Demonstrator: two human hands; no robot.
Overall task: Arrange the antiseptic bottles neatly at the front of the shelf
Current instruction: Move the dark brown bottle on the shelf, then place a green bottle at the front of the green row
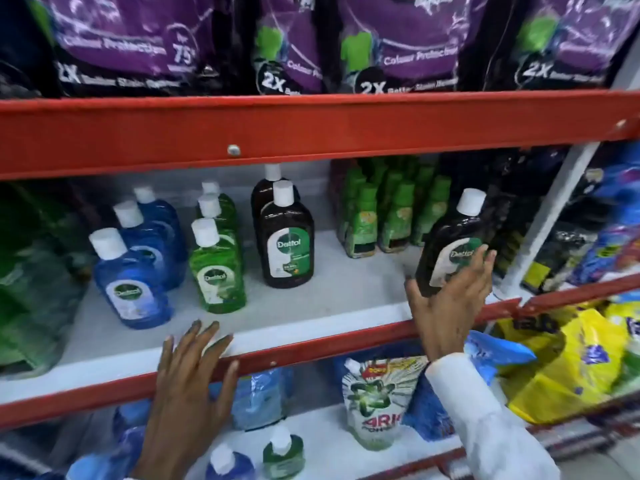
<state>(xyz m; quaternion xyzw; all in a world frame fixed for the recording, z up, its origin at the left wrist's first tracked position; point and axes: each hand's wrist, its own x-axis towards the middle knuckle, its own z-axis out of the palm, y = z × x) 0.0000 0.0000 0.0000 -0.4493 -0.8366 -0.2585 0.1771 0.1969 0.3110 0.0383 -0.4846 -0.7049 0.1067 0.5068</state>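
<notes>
This is a shop aisle, most likely a supermarket's household and cleaning section. Metal racking with red front rails (311, 123) and white shelf boards (311, 303) carries goods in stacked tiers, each product repeated many times over and lined up front to back. On the top tier stand purple detergent pouches (398, 43) printed with "Colour Protection" and "2X". The middle tier holds rows of Dettol bottles: blue ones (133, 271), green ones (218, 268) and brown antiseptic bottles (287, 244), next to a block of small green-capped bottles (391, 209). Below sit an Ariel refill pouch (377, 400) and yellow packets (568, 358), with more packaged goods crowded on the neighbouring bay at right.
</notes>
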